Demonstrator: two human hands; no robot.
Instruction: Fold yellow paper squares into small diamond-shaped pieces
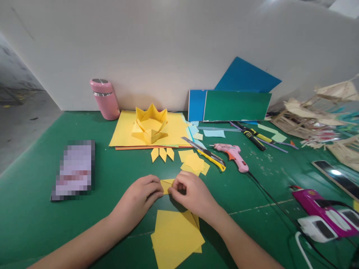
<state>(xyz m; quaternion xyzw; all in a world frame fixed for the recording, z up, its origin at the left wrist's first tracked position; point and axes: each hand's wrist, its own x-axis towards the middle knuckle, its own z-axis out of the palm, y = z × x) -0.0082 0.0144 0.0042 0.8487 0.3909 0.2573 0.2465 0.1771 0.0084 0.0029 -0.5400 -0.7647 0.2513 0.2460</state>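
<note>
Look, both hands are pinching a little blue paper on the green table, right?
Not quite. The head view shows the left hand and right hand pinching a little yellow paper on the green table, not a blue one.

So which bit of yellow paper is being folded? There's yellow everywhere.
Start on the green table, near its front middle, where the left hand and right hand meet. Pinched between them lies a small folded yellow piece. Unlike the flat yellow squares nearer the person and the loose scraps behind, it alone is held by both hands.
</note>
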